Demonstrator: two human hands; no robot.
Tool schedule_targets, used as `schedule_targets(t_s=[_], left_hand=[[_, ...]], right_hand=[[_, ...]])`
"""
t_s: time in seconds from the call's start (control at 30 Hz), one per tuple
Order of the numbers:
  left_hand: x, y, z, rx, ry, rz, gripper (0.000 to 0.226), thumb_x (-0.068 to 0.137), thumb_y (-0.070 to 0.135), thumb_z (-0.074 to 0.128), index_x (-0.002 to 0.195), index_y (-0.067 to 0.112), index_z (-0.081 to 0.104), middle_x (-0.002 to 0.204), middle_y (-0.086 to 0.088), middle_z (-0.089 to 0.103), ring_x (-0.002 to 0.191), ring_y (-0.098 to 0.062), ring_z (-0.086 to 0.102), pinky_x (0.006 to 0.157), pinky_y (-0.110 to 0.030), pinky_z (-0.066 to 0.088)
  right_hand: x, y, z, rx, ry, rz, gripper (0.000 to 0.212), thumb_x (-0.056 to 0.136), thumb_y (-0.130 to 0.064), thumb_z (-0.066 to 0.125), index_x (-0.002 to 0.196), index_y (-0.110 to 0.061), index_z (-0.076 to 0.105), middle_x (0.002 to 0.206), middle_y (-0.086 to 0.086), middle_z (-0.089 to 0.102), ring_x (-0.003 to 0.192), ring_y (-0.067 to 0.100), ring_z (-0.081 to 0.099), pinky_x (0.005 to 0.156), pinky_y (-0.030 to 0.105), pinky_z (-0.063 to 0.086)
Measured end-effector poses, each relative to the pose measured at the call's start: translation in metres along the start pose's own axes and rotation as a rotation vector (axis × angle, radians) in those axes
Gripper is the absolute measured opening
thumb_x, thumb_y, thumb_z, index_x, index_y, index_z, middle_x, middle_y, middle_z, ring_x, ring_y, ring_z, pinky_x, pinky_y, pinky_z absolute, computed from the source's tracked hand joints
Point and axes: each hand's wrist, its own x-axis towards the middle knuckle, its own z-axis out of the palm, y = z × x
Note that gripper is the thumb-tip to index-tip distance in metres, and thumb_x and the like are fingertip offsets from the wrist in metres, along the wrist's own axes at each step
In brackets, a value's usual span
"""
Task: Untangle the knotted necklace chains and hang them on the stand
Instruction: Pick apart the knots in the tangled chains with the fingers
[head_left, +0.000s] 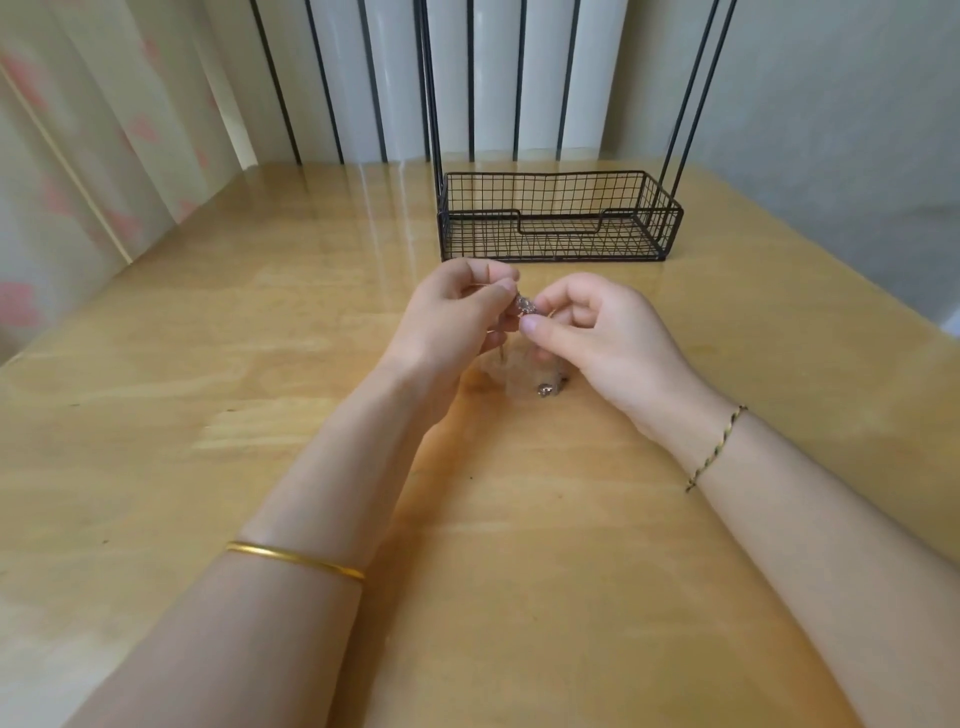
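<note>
A small silvery knot of necklace chain (524, 305) is held just above the wooden table (208, 389). My left hand (457, 322) pinches it from the left and my right hand (597, 338) pinches it from the right, thumb in front. Thin chain strands hang down between the hands, and a small metal pendant (548, 389) lies on the table below. The black wire stand (558, 218), a mesh basket base with tall upright rods, sits behind the hands; its top is out of frame.
A curtain (78, 156) hangs at the left beyond the table edge. Vertical black bars and white panels (363, 78) back the table. The table's right edge runs diagonally at the right.
</note>
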Motion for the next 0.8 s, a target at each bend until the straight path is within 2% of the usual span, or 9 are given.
schedule_targets(t_s=[0.2, 0.33, 0.5, 0.6, 0.67, 0.8], left_hand=[[-0.0011, 0.0006, 0.0004, 0.005, -0.049, -0.022, 0.014, 0.098, 0.009, 0.044, 0.1, 0.013, 0.057, 0.072, 0.001, 0.051, 0.063, -0.01, 0.049, 0.069, -0.024, 0.046], [-0.0026, 0.0008, 0.0015, 0.013, -0.088, -0.043, 0.016, 0.099, 0.009, 0.042, 0.102, 0.014, 0.057, 0.074, 0.0, 0.049, 0.065, -0.011, 0.048, 0.072, -0.026, 0.047], [-0.0027, 0.0004, 0.0042, 0.06, -0.11, -0.016, 0.017, 0.099, 0.007, 0.042, 0.104, 0.015, 0.056, 0.073, 0.001, 0.049, 0.066, -0.01, 0.048, 0.072, -0.025, 0.049], [-0.0015, 0.0001, 0.0036, 0.08, -0.07, 0.032, 0.017, 0.098, 0.006, 0.043, 0.104, 0.016, 0.056, 0.076, 0.001, 0.05, 0.07, -0.01, 0.05, 0.078, -0.029, 0.051], [-0.0015, 0.0003, 0.0025, 0.073, -0.051, 0.051, 0.018, 0.097, 0.005, 0.045, 0.104, 0.016, 0.057, 0.079, 0.002, 0.052, 0.074, -0.01, 0.052, 0.082, -0.031, 0.051], [-0.0029, 0.0028, 0.0029, -0.033, -0.063, 0.043, 0.019, 0.096, 0.003, 0.045, 0.104, 0.015, 0.057, 0.082, -0.002, 0.054, 0.073, -0.011, 0.056, 0.077, -0.027, 0.052]], right_hand=[[-0.0009, 0.0015, -0.0021, 0.019, 0.069, 0.008, 0.008, 0.085, -0.008, 0.064, 0.082, -0.015, 0.065, 0.08, 0.004, 0.065, 0.066, 0.01, 0.058, 0.057, 0.012, 0.048], [0.0004, 0.0027, -0.003, 0.116, 0.125, 0.092, 0.007, 0.084, -0.011, 0.064, 0.078, -0.015, 0.066, 0.086, 0.006, 0.07, 0.088, 0.02, 0.067, 0.08, 0.029, 0.053], [-0.0011, -0.0023, -0.0059, 0.335, 0.13, 0.192, 0.013, 0.087, -0.007, 0.057, 0.076, -0.012, 0.061, 0.082, 0.007, 0.068, 0.07, 0.017, 0.066, 0.067, 0.026, 0.055], [-0.0018, -0.0022, -0.0072, 0.263, 0.11, 0.188, 0.011, 0.09, -0.009, 0.057, 0.08, -0.012, 0.06, 0.082, 0.006, 0.066, 0.059, 0.014, 0.066, 0.06, 0.023, 0.055], [-0.0023, -0.002, -0.0068, 0.198, 0.072, 0.177, 0.01, 0.089, -0.007, 0.058, 0.081, -0.012, 0.061, 0.083, 0.007, 0.067, 0.061, 0.013, 0.067, 0.063, 0.025, 0.056], [-0.0018, -0.002, -0.0049, 0.16, 0.06, 0.181, 0.011, 0.085, -0.004, 0.06, 0.079, -0.013, 0.062, 0.083, 0.005, 0.068, 0.076, 0.016, 0.067, 0.074, 0.031, 0.056]])
